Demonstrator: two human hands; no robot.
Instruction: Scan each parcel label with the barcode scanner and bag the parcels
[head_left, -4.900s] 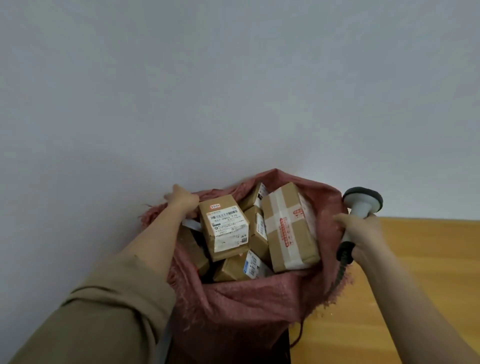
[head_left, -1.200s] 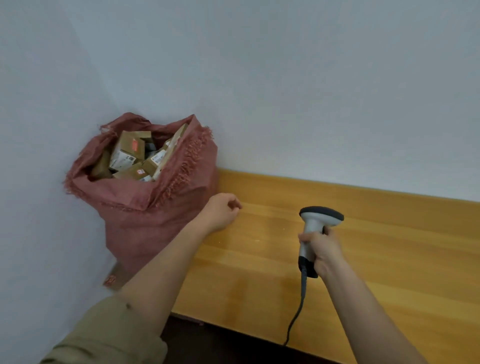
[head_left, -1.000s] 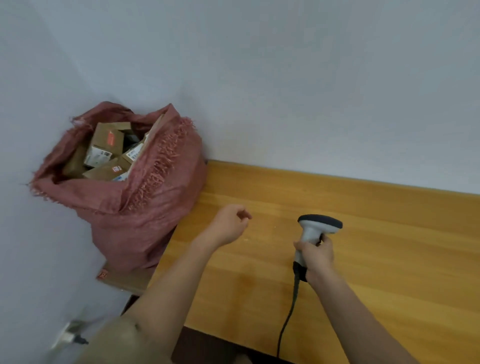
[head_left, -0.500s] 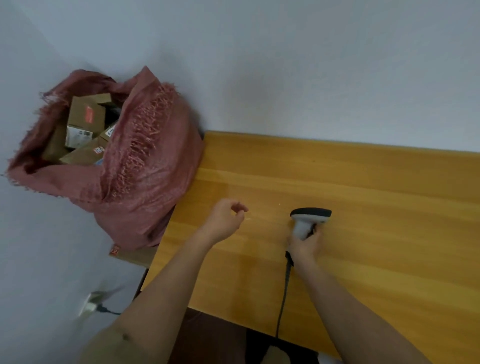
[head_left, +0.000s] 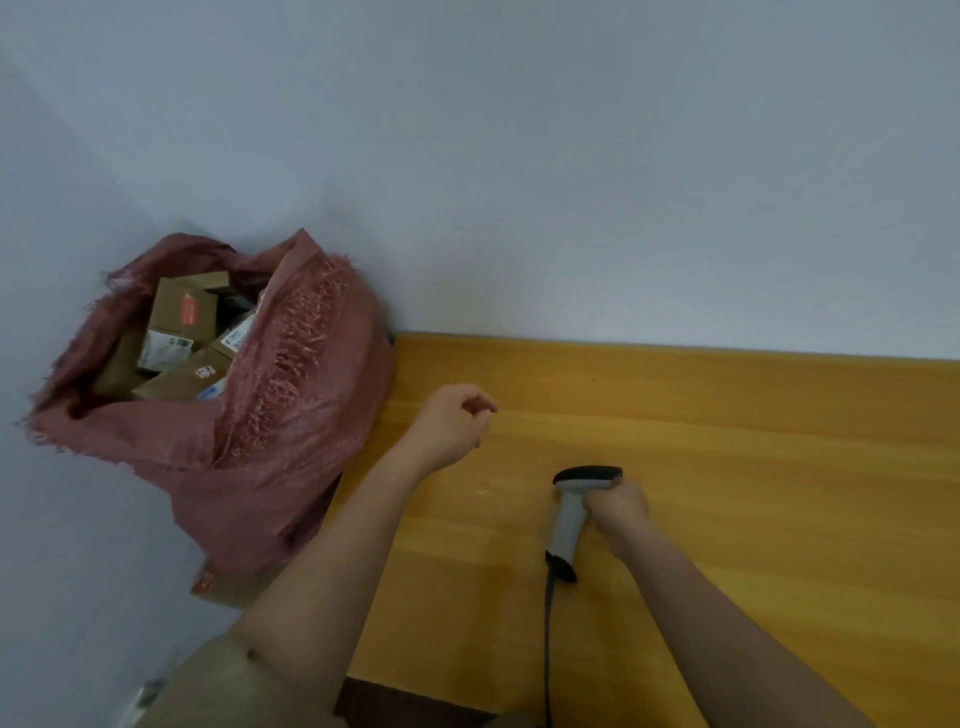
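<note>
While gripped, one scanner (head_left: 570, 512), one sack (head_left: 291, 415).

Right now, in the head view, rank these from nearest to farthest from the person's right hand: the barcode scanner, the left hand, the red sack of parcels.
1. Barcode scanner: gripped in the right hand itself, on the wooden table.
2. Left hand: over the table, up and to the left.
3. Red sack: past the table's left end, in the wall corner.
</note>
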